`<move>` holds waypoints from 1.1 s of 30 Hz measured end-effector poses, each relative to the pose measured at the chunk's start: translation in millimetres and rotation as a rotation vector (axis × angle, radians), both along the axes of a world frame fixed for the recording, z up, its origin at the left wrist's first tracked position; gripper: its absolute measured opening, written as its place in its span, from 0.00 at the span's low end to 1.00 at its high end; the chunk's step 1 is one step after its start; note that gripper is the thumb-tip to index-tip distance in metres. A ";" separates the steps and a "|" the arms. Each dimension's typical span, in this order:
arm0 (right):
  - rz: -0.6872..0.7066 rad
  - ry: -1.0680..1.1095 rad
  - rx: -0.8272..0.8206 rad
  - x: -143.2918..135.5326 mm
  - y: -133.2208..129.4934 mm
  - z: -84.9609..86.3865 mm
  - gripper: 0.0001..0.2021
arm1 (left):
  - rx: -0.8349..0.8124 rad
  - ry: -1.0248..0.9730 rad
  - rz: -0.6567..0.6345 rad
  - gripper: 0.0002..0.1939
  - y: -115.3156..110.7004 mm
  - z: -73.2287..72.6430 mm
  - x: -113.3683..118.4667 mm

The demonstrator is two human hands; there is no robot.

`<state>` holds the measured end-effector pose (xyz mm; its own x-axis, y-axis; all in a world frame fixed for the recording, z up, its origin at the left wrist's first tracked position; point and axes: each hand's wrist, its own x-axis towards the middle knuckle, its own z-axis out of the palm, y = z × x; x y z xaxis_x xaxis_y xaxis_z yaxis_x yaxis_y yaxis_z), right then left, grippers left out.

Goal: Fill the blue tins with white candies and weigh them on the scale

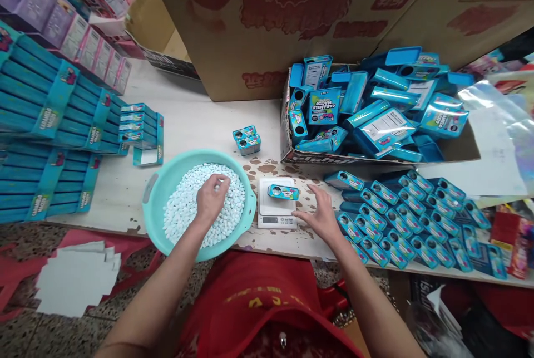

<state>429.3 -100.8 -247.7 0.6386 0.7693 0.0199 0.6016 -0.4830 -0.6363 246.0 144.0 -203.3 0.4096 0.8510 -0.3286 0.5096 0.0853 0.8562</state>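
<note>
My left hand (212, 197) is over a turquoise basin (152, 223) full of small pale candies (228, 219). Its fingers and thumb are drawn together, and whatever they hold is hidden. A small blue candy box (283, 192) with a round hole in its top stands on a white digital scale (267, 209). Just right of the scale, my right hand (319, 212) is open, thumb and fingers spread, apart from the box. Behind the basin and scale, two similar small boxes (249, 145) stand side by side.
At right, many blue boxes (392, 219) stand in rows along the table's front edge. Behind them, an open carton (453, 149) overflows with loose blue boxes. Stacked blue packs (50, 107) fill the left side. A large cardboard box (250, 63) blocks the back.
</note>
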 end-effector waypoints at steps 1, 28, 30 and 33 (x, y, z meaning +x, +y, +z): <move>0.001 0.009 -0.003 -0.3 3.2 -3.8 0.36 | 0.135 0.070 -0.079 0.07 0.7 -1.8 -4.9; 0.291 0.254 -0.419 -82.8 158.9 94.2 0.17 | -1.017 -0.766 0.574 0.16 -8.3 -13.9 -23.4; 0.306 0.279 -0.469 -86.8 157.8 88.7 0.16 | -1.051 -0.770 0.600 0.15 -9.6 -18.7 -28.1; 0.296 0.333 -0.443 -89.7 149.8 82.0 0.17 | -1.073 -0.757 0.618 0.13 -11.9 -23.0 -29.8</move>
